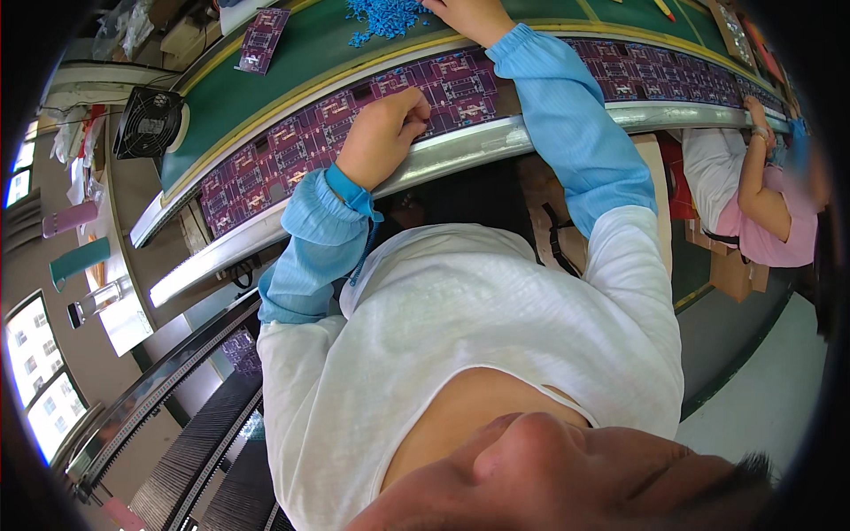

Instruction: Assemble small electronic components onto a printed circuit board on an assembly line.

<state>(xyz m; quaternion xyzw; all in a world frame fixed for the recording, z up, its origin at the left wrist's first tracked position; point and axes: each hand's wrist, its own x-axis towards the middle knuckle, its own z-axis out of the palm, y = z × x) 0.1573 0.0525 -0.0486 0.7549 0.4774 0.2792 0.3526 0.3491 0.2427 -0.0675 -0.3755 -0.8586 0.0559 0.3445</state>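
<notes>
A row of purple circuit boards lies along a metal rail in front of me. My left hand is over these boards, its fingers curled and thumb pressed in; whatever they may hold is hidden. Farther off, my right hand reaches across the row to the heap of small blue electronic parts on the green surface. Its fingertips are cut off by the picture's top edge. Light blue sleeve covers are on both my forearms, and a blue band circles my left wrist.
A single purple board rests on the green surface at the far left, and a black fan stands beside that surface. A co-worker in pink is at the right end of the line. Black racks stand at lower left.
</notes>
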